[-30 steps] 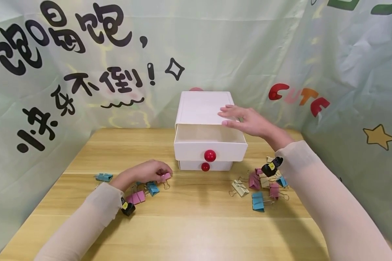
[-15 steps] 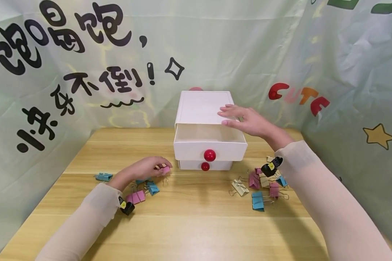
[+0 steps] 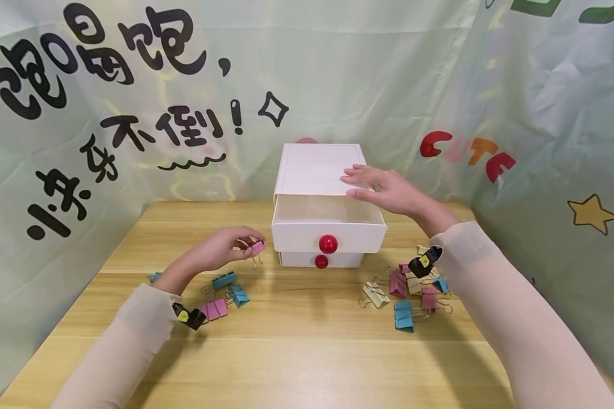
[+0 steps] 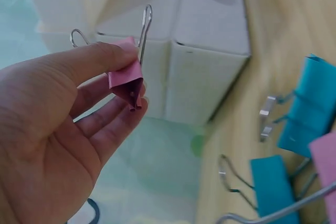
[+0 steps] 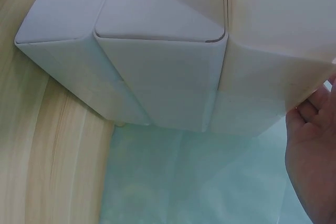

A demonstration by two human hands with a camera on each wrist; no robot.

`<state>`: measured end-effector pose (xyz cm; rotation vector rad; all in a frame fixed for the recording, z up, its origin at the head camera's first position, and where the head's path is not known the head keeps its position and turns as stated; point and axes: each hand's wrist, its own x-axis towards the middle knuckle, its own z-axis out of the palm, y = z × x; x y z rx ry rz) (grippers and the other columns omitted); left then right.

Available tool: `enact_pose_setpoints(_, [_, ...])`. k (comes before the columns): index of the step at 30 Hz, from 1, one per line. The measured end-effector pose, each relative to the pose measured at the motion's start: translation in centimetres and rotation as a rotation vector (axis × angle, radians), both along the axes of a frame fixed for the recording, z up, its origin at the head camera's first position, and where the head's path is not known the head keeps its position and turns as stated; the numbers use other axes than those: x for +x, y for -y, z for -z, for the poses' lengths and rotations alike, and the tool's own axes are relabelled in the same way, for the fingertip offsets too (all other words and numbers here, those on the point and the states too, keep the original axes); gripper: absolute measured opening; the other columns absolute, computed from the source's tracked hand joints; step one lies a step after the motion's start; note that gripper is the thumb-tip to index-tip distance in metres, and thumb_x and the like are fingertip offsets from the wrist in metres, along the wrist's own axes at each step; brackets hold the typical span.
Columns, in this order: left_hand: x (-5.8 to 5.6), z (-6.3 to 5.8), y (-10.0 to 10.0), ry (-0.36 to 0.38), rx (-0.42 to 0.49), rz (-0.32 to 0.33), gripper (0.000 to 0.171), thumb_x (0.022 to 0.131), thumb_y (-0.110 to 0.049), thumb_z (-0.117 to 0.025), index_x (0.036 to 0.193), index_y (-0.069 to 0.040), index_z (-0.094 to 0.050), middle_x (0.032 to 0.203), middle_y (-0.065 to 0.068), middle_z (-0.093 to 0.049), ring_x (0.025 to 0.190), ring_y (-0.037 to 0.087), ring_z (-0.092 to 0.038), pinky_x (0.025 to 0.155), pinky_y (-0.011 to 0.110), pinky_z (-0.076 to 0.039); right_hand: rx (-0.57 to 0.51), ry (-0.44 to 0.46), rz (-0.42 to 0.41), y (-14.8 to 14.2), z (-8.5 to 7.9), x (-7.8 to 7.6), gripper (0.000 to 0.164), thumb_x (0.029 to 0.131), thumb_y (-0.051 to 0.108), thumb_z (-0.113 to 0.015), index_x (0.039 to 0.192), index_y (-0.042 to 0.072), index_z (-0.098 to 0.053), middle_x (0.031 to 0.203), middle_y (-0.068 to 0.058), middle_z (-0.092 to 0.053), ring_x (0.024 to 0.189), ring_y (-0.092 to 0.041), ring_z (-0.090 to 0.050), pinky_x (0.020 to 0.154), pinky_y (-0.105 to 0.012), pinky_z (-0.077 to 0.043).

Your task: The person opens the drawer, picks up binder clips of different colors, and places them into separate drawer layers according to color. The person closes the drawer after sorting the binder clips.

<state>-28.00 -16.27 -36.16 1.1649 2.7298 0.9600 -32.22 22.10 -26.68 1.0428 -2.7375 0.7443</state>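
Between thumb and fingers, my left hand (image 3: 225,248) pinches a pink binder clip (image 3: 257,247), raised above the table to the left of a white drawer box (image 3: 319,167). In the left wrist view the pink binder clip (image 4: 126,74) shows its wire handles pointing up. My right hand (image 3: 384,187) rests with extended fingers on the right side of the box's top. The upper drawer (image 3: 329,237), with a red knob (image 3: 328,244), is pulled out; its visible inside holds nothing. The lower drawer (image 3: 297,259) has a red knob too.
Blue binder clips (image 3: 224,279) and a pink binder clip (image 3: 214,309) lie near my left forearm. Right of the box sits a pile of pink, blue and cream binder clips (image 3: 398,283). A printed cloth backdrop (image 3: 337,68) stands behind the wooden table (image 3: 307,358).
My left hand has lifted the pink binder clip off the table and moved it up and slightly back, uncovering a blue clip. My right hand has stayed on the box.
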Motion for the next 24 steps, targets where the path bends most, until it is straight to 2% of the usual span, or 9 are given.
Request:
enact_pose_setpoints(7, [0.7, -2.6, 0.0, -0.023, 0.097, -0.011, 0.029, 0.084, -0.012, -0.062, 0.112, -0.017, -0.059, 0.107, -0.003, -0.059, 0.094, 0.011, -0.057, 0.082, 0.028, -0.046, 0.004, -0.010, 0.000, 0.1, 0.0, 0.0, 0.045, 0.085, 0.049, -0.052, 0.126, 0.031, -0.050, 0.135, 0.012, -0.040, 0.130, -0.009, -0.022, 0.102, -0.049, -0.019])
enact_pose_setpoints(13, [1.1, -5.2, -0.2, -0.073, 0.111, -0.021, 0.028, 0.084, -0.017, -0.062, 0.112, -0.019, -0.060, 0.103, -0.006, -0.061, 0.095, 0.010, -0.057, 0.085, 0.029, -0.044, 0.010, 0.000, 0.007, 0.0, 0.0, -0.1, 0.046, 0.084, 0.051, -0.051, 0.126, 0.032, -0.050, 0.135, 0.014, -0.039, 0.130, -0.007, -0.021, 0.102, -0.048, -0.019])
enact_pose_setpoints(16, [1.3, -6.3, -0.5, -0.096, 0.138, -0.005, 0.027, 0.083, -0.017, -0.062, 0.111, -0.019, -0.061, 0.101, -0.007, -0.061, 0.094, 0.008, -0.057, 0.085, 0.027, -0.044, 0.007, 0.004, 0.010, 0.0, 0.0, -0.1, 0.046, 0.084, 0.051, -0.051, 0.126, 0.033, -0.050, 0.135, 0.014, -0.039, 0.130, -0.007, -0.021, 0.102, -0.049, -0.019])
enact_pose_setpoints(20, [1.5, -7.4, -1.1, -0.104, 0.184, 0.027, 0.027, 0.083, -0.016, -0.062, 0.110, -0.018, -0.061, 0.101, -0.005, -0.061, 0.094, 0.009, -0.057, 0.086, 0.027, -0.043, 0.006, 0.010, 0.015, 0.0, 0.0, 0.0, 0.046, 0.084, 0.052, -0.051, 0.126, 0.033, -0.049, 0.135, 0.014, -0.038, 0.130, -0.006, -0.020, 0.102, -0.049, -0.019])
enact_pose_setpoints(24, [1.5, -8.3, -1.8, -0.091, 0.184, 0.021, 0.028, 0.084, -0.018, -0.062, 0.111, -0.019, -0.060, 0.102, -0.005, -0.061, 0.095, 0.009, -0.056, 0.087, 0.027, -0.043, 0.010, 0.011, 0.020, 0.1, -0.1, 0.1, 0.047, 0.084, 0.053, -0.050, 0.126, 0.034, -0.049, 0.135, 0.015, -0.038, 0.130, -0.006, -0.020, 0.102, -0.050, -0.018])
